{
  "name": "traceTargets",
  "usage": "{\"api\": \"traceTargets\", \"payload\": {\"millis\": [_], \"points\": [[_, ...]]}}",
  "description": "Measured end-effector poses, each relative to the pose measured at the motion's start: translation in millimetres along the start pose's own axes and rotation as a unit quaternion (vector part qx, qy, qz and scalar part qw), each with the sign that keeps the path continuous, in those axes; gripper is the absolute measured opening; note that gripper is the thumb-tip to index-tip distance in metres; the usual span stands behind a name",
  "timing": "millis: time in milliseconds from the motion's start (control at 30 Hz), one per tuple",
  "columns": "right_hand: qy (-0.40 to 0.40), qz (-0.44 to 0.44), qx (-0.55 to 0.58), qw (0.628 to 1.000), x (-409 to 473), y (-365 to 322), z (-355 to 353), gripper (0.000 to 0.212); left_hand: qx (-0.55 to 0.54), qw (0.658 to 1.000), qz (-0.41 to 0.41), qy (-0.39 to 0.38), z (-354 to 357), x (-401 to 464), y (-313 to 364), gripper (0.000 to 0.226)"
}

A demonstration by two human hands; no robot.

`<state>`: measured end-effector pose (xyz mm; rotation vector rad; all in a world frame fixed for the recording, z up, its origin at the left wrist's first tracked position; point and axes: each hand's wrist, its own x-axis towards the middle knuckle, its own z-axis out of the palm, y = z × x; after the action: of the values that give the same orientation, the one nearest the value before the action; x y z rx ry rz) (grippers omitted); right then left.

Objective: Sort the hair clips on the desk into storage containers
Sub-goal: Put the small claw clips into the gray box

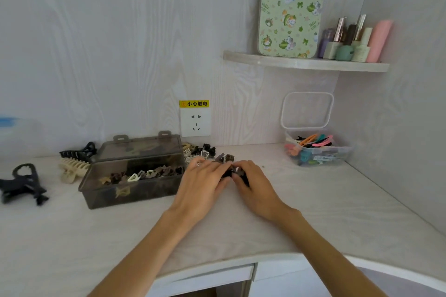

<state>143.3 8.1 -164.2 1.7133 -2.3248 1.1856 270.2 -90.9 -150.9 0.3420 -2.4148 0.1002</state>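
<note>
**Both hands gather small dark claw clips beside the smoky box**

While both forearms reach in from the lower edge of the head view, the left hand (201,183) and the right hand (253,185) meet on the pale wood-grain bench (313,212), fingers curled around a cluster of small dark claw clips (233,171) held between them. A few more brown clips (225,158) lie on the bench just behind the fingertips.

Just left of the hands stands a smoky translucent box (130,185) with its hinged lid (140,147) tipped back open; a row of small brown, beige and white clips (144,173) lies inside. Behind the box's right end is a loose heap of black and cream clips (201,150). To the box's left lie a large cream claw clip (72,169), a black claw clip (77,152) behind it, and farther left a big dark clip (23,183).

In the right corner sits a clear tub (318,152) with its lid (306,109) raised, filled with colourful flat clips (313,140). A wall socket (195,123) carries a yellow warning label above it. The corner shelf (306,62) holds a green patterned board (289,7) and several cosmetic bottles (354,41).
</note>
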Motion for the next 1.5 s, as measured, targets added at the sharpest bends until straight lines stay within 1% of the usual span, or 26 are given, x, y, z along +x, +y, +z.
{"api": "traceTargets", "payload": {"millis": [100,167,233,300,333,400,467,533,567,633,700,767,800,900,967,1033,1100,1167,1200,1233,1267,1300,1400,1433,1500], "points": [[0.06,-0.026,0.097,0.993,17,-35,18,0.022,0.004,0.998,-0.022,0.066,-24,-6,-26,0.033],[0.094,-0.043,0.121,0.987,32,-62,32,0.024,0.011,0.992,-0.065,0.11,-41,-12,-45,0.035],[0.115,-0.066,0.106,0.985,45,-85,47,0.028,0.016,0.977,-0.151,0.149,-53,-21,-60,0.032],[0.112,-0.085,0.094,0.986,57,-103,65,0.029,0.025,0.953,-0.25,0.17,-59,-26,-73,0.028],[0.098,-0.089,0.091,0.987,60,-108,72,0.029,0.027,0.943,-0.286,0.169,-59,-28,-77,0.025],[0.061,-0.096,0.068,0.991,64,-111,84,0.032,0.026,0.932,-0.33,0.15,-59,-29,-82,0.024],[0.038,-0.109,0.041,0.992,64,-109,86,0.039,0.029,0.928,-0.348,0.129,-58,-29,-83,0.024],[0.052,-0.111,0.039,0.992,64,-104,77,0.046,0.032,0.926,-0.358,0.114,-57,-30,-82,0.025],[0.065,-0.106,0.027,0.992,63,-99,71,0.048,0.032,0.927,-0.358,0.111,-57,-30,-82,0.026],[0.075,-0.09,-0.043,0.992,60,-79,57,0.047,0.036,0.932,-0.342,0.11,-57,-28,-81,0.026],[0.045,-0.078,-0.142,0.986,51,-57,43,0.046,0.044,0.942,-0.313,0.112,-55,-27,-79,0.026],[-0.001,-0.077,-0.197,0.977,38,-37,30,0.041,0.052,0.952,-0.275,0.121,-52,-24,-74,0.025],[-0.024,-0.08,-0.192,0.978,32,-30,25,0.036,0.055,0.956,-0.26,0.124,-50,-24,-72,0.025],[-0.075,-0.078,-0.102,0.989,18,-21,2,0.029,0.049,0.966,-0.219,0.131,-46,-18,-60,0.028],[-0.106,-0.071,-0.068,0.99,14,-17,-12,0.029,0.048,0.973,-0.184,0.129,-42,-14,-51,0.026],[-0.118,-0.067,-0.041,0.99,9,-15,-27,0.03,0.042,0.982,-0.138,0.119,-37,-5,-40,0.024],[-0.094,-0.068,0.001,0.993,7,-19,-41,0.027,0.033,0.989,-0.107,0.095,-31,1,-33,0.022],[-0.026,-0.053,0.052,0.997,8,-22,-59,0.021,0.026,0.993,-0.088,0.072,-25,6,-26,0.023],[0.008,-0.038,0.06,0.997,10,-20,-68,0.018,0.026,0.995,-0.082,0.059,-23,8,-24,0.023],[0.032,-0.021,0.044,0.998,13,-14,-75,0.016,0.029,0.996,-0.077,0.043,-19,10,-23,0.024],[0.043,0.001,-0.001,0.999,16,-6,-81,0.017,0.037,0.996,-0.073,0.026,-15,12,-21,0.027],[0.03,0.027,-0.059,0.997,18,2,-85,0.023,0.047,0.997,-0.064,0.006,-12,15,-19,0.03],[-0.085,0.086,-0.19,0.974,20,21,-85,0.049,0.085,0.993,-0.025,-0.079,-5,25,-13,0.041],[-0.114,0.095,-0.227,0.963,21,26,-82,0.054,0.094,0.989,-0.022,-0.109,-2,29,-12,0.043],[-0.141,0.104,-0.301,0.937,26,34,-75,0.056,0.126,0.978,-0.039,-0.162,0,40,-11,0.039]]}}
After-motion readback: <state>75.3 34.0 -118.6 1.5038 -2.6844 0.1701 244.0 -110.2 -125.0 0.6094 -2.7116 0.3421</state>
